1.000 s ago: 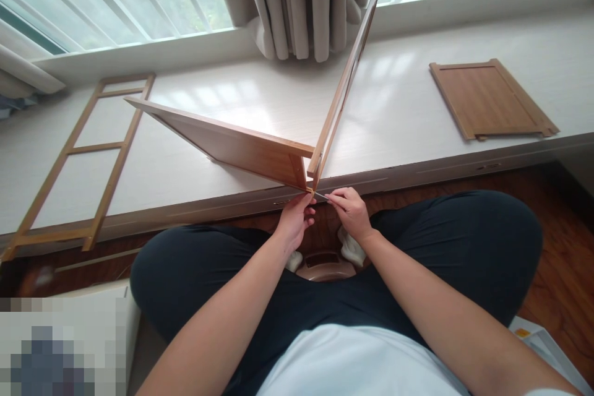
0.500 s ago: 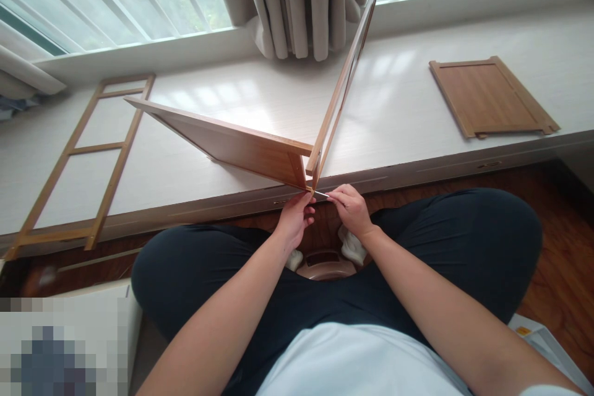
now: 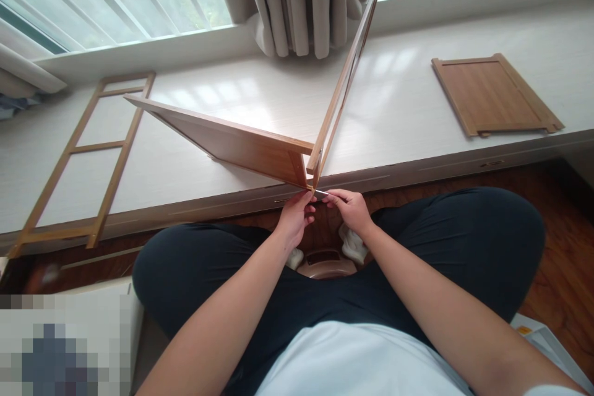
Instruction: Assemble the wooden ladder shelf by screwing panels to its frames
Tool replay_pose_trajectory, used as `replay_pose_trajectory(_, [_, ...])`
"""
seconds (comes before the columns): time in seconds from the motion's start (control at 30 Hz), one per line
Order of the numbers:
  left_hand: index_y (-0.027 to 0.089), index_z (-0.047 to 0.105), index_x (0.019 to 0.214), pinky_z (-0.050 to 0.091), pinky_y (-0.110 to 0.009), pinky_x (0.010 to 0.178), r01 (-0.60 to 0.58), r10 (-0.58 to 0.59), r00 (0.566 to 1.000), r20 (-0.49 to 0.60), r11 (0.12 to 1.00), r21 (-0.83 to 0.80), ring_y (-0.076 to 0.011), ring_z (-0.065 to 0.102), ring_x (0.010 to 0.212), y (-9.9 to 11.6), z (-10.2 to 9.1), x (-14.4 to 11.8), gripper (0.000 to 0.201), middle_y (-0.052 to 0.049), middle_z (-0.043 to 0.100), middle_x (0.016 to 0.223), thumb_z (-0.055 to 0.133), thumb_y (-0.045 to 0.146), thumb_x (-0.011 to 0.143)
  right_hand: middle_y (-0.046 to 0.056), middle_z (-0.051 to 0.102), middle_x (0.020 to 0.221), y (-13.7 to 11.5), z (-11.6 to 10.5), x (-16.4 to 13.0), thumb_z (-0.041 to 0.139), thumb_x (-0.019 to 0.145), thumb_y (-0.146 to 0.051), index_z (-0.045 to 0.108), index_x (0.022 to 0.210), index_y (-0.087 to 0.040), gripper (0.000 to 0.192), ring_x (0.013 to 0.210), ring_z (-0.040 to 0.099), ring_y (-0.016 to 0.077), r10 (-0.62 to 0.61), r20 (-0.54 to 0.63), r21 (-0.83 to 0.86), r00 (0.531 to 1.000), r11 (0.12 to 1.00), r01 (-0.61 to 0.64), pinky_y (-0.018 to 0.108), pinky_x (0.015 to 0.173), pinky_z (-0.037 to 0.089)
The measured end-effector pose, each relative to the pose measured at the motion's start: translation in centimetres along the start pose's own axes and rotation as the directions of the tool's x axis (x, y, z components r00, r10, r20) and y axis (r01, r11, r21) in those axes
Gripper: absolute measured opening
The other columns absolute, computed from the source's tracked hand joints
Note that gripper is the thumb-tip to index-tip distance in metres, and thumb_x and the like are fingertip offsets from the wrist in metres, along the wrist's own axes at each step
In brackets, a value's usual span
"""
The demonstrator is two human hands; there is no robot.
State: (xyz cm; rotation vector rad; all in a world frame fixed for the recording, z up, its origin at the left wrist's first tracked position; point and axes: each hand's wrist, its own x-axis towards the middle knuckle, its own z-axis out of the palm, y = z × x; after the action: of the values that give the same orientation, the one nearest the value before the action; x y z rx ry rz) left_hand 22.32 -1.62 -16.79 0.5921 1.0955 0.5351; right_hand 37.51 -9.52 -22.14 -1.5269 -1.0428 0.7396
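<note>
In the head view, a wooden panel (image 3: pixel 232 136) and a slatted wooden frame (image 3: pixel 338 96) stand on edge and meet in a V at the ledge's front edge. My left hand (image 3: pixel 294 218) is closed at their near lower corner, thumb and forefinger pinching the wood there. From the right, my right hand (image 3: pixel 350 209) grips a thin silver rod (image 3: pixel 320 192), which looks like a hex key. Its tip points into the same corner joint. My fingers hide the rod's far end and any fastener in the joint.
A ladder-like wooden frame (image 3: pixel 124 142) lies on the white ledge (image 3: pixel 394 111) at left, overhanging its front. A square wooden panel (image 3: pixel 496 96) lies at right. Curtains (image 3: pixel 297 6) hang behind. My knees flank the work, and a pinkish rounded object (image 3: pixel 326 265) sits between my feet.
My right hand's fingers have shifted slightly around the rod and lie a little nearer the joint. My left hand and the wooden parts stay in place.
</note>
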Motion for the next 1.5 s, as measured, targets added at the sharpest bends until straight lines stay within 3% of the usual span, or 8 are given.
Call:
replay_pose_trajectory(0.3, [0.018, 0.071, 0.093, 0.037, -0.02, 0.052, 0.008, -0.007, 1.0, -0.003, 1.0, 0.006, -0.0086, 0.054, 0.064, 0.0, 0.0, 0.0, 0.043, -0.004, 0.068, 0.091, 0.092, 0.041, 0.063, 0.007, 0.082, 0.106, -0.3, -0.2, 0.1, 0.065, 0.096, -0.031, 0.082, 0.102, -0.025, 0.02, 0.1, 0.077, 0.024, -0.146, -0.048, -0.123, 0.988, 0.983, 0.139, 0.041, 0.096, 0.06])
replay_pose_trajectory(0.53, [0.018, 0.071, 0.092, 0.036, -0.021, 0.052, 0.007, -0.007, 1.0, -0.004, 1.0, 0.006, -0.0086, 0.053, 0.064, 0.0, 0.1, -0.1, 0.041, -0.004, 0.068, 0.09, 0.092, 0.039, 0.065, 0.007, 0.081, 0.106, -0.2, -0.3, 0.1, 0.061, 0.099, -0.029, 0.081, 0.105, -0.025, 0.021, 0.1, 0.076, 0.0226, -0.205, -0.024, -0.199, 0.978, 0.96, 0.196, 0.04, 0.095, 0.06])
replay_pose_trajectory(1.1, [0.018, 0.071, 0.091, 0.036, -0.02, 0.051, -0.003, 0.003, 1.0, -0.001, 1.0, 0.002, -0.0085, 0.054, 0.063, 0.0, 0.0, 0.0, 0.042, -0.004, 0.069, 0.09, 0.093, 0.04, 0.063, 0.004, 0.08, 0.081, -0.7, 0.0, -0.1, 0.062, 0.098, -0.035, 0.079, 0.092, -0.021, 0.023, 0.069, 0.076, 0.0204, -0.009, -0.02, -0.089, 1.0, 0.996, 0.007, 0.031, 0.068, 0.061])
replay_pose_trajectory(1.5, [0.017, 0.071, 0.094, 0.037, -0.019, 0.051, -0.007, 0.007, 1.0, -0.008, 1.0, 0.005, -0.0079, 0.054, 0.063, 0.0, -0.1, 0.0, 0.05, -0.004, 0.069, 0.09, 0.095, 0.043, 0.058, 0.006, 0.082, 0.097, -1.2, 0.0, -0.1, 0.066, 0.094, -0.03, 0.082, 0.096, -0.023, 0.018, 0.087, 0.078, 0.0241, -0.018, -0.051, -0.104, 0.999, 0.995, 0.012, 0.037, 0.085, 0.061])
